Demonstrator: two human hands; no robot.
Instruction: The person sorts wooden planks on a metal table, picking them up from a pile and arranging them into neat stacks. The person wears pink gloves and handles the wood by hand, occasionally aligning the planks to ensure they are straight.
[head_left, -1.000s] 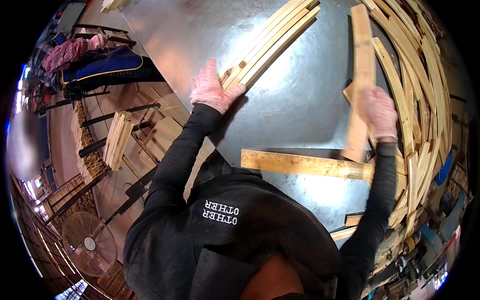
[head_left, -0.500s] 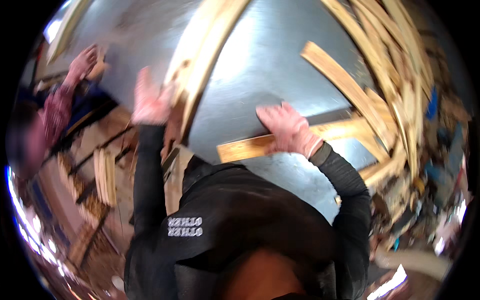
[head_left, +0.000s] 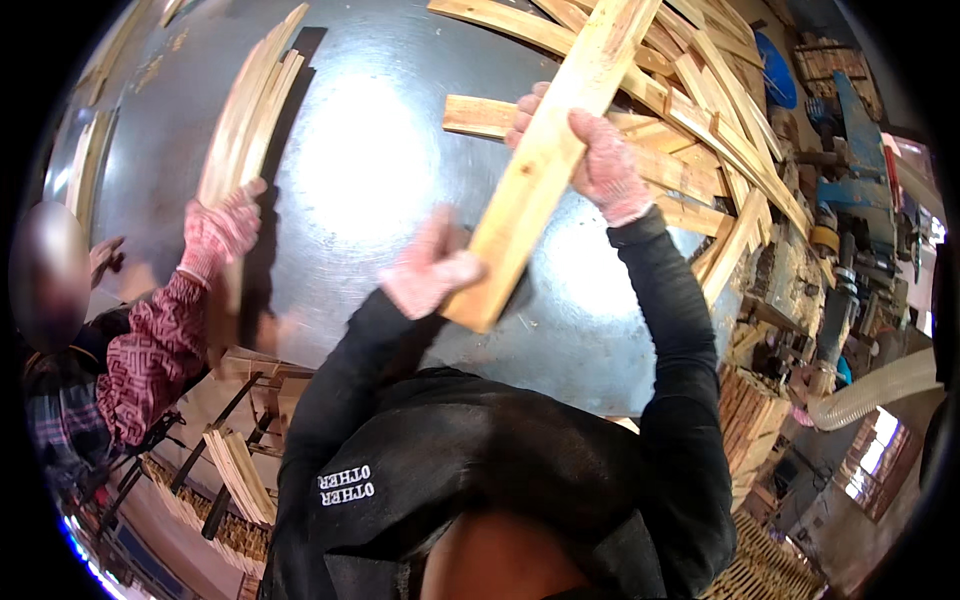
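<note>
My right hand [head_left: 607,170], in a pink knit glove, is closed around a pale wooden board [head_left: 545,175]. Its thumb lies along the near side and its fingertips show past the far edge. The board slants from upper right down toward me, raised over a shiny metal tabletop [head_left: 330,270]. By the board's lower end is my left hand [head_left: 432,272], gloved alike and somewhat blurred. Its fingers are spread from the thumb, and the thumb meets the board's edge.
A heap of loose wooden strips [head_left: 700,130] covers the table's right side. At left, a co-worker's gloved hand [head_left: 222,232] rests on a stack of boards [head_left: 250,110]. Beyond the right edge stand machinery [head_left: 850,220] and a ribbed hose [head_left: 880,390].
My right hand has gone from resting on a board to gripping one raised off the table. My left hand has left the boards at left, where the co-worker's hand now is. The view has shifted.
</note>
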